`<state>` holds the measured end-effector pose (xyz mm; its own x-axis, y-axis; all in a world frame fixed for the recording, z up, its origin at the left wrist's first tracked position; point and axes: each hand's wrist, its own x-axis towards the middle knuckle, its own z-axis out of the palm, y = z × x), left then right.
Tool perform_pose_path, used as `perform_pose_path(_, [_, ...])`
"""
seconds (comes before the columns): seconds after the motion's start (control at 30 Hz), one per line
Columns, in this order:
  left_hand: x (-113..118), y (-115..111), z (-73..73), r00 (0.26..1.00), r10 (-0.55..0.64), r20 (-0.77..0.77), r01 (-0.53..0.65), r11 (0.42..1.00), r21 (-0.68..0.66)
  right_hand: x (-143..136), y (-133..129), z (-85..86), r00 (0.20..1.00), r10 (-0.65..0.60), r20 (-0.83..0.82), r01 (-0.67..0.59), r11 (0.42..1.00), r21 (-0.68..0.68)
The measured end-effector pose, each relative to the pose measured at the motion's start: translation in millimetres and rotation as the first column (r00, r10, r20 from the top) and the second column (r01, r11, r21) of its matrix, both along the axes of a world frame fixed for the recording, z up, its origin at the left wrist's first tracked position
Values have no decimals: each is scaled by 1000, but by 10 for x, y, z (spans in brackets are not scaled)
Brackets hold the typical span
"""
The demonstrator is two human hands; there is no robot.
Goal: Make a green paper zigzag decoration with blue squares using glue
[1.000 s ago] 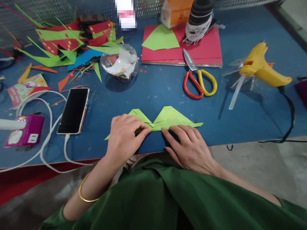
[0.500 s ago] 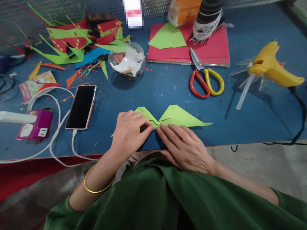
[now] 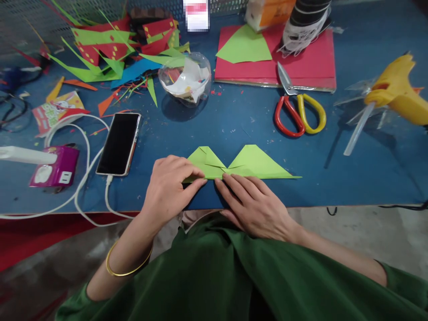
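A folded light-green paper [image 3: 256, 162] lies along the front of the blue table, with two raised peaks and a notch between them. At its left part, my left hand [image 3: 170, 189] pinches the near edge between thumb and fingers. My right hand [image 3: 256, 203] lies flat with fingers stretched out, their tips pressing the near edge just right of the middle. The fingers of my left hand hide the paper's left end.
A phone [image 3: 119, 143] on a white cable and a purple adapter [image 3: 55, 166] lie left. Scissors [image 3: 298, 113], a yellow glue gun [image 3: 389, 89] and red sheets [image 3: 310, 71] lie right. Behind stand a clear bowl [image 3: 183, 82] of scraps and red-green paper shapes [image 3: 103, 42].
My left hand has slid left along the paper's near edge, away from the right fingertips. The paper lies flatter and straighter along that edge. The camera view has shifted slightly.
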<state>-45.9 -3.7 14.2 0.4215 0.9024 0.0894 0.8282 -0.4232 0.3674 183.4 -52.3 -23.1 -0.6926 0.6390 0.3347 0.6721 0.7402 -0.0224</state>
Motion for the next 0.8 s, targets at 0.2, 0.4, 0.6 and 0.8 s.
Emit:
perform_pose_path(0.2, [-35, 1, -4, 1000, 4, -26, -4, 1000, 6, -67, 17, 52, 999, -26, 37, 27, 999, -30])
perform_pose_path(0.4, [-86, 65, 7, 999, 3, -48, -5, 999, -43, -96, 17, 77, 997, -35, 66, 38, 998, -42])
perform_pose_path(0.6, [-96, 123, 41, 999, -13, -41, 10, 997, -82, -139, 31, 103, 994, -30, 109, 33, 999, -23])
perform_pose_path(0.8, [-127, 147, 51, 999, 41, 3, -40, 992, -122, -198, 60, 124, 997, -15, 74, 17, 1000, -16])
